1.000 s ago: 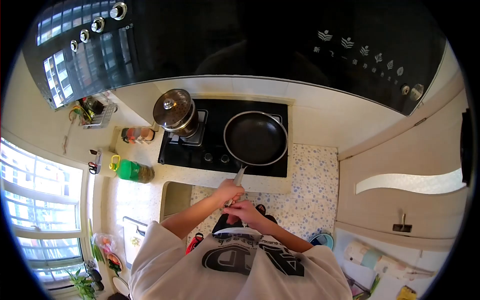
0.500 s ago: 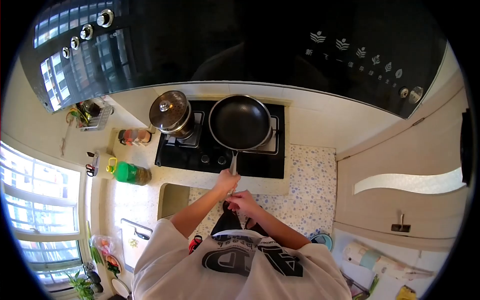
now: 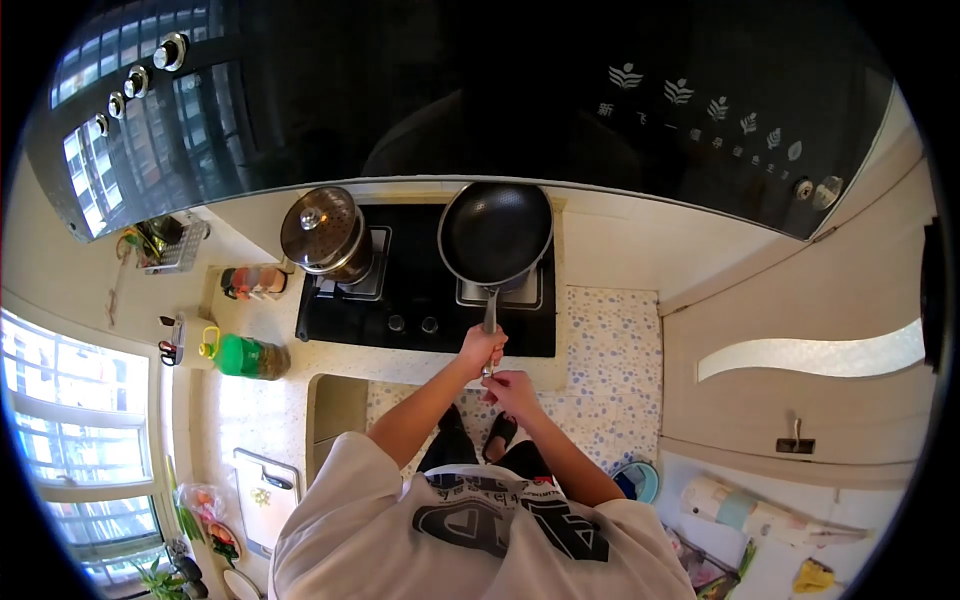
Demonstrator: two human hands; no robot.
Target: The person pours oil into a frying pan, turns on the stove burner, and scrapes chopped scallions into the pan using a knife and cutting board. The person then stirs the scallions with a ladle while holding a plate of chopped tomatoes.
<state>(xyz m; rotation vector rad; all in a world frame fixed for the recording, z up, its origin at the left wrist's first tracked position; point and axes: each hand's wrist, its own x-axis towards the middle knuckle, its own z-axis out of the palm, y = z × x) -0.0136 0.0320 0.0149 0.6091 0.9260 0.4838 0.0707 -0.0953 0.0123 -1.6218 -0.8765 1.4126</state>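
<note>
We see the black range hood (image 3: 480, 100) spanning the space above the stove, its glossy face carrying pale leaf emblems (image 3: 678, 92). The speckled counter (image 3: 225, 405) borders the front of the stove and runs off to its left. The stove (image 3: 405, 265) has a black top. Over its right burner, toward its back edge, is our dark pan (image 3: 495, 232), the handle (image 3: 490, 312) pointing to the stove's front; we cannot tell whether the base touches the grate. On the stove's left burner stands 1 pot (image 3: 345, 262) with its lid on. A white cutting board (image 3: 265, 497) lies left of the stove and nearer us. Our left hand (image 3: 483, 350) is closed around the handle at the stove's front edge. Our right hand (image 3: 513, 392) is just in front of the stove, fingers curled at the handle's end; we cannot tell whether they grip it. A green-capped jar (image 3: 250, 357) and some spice jars (image 3: 262, 281) are left of the stove. We see 2 knobs (image 3: 397, 323) near the stove's front.
</note>
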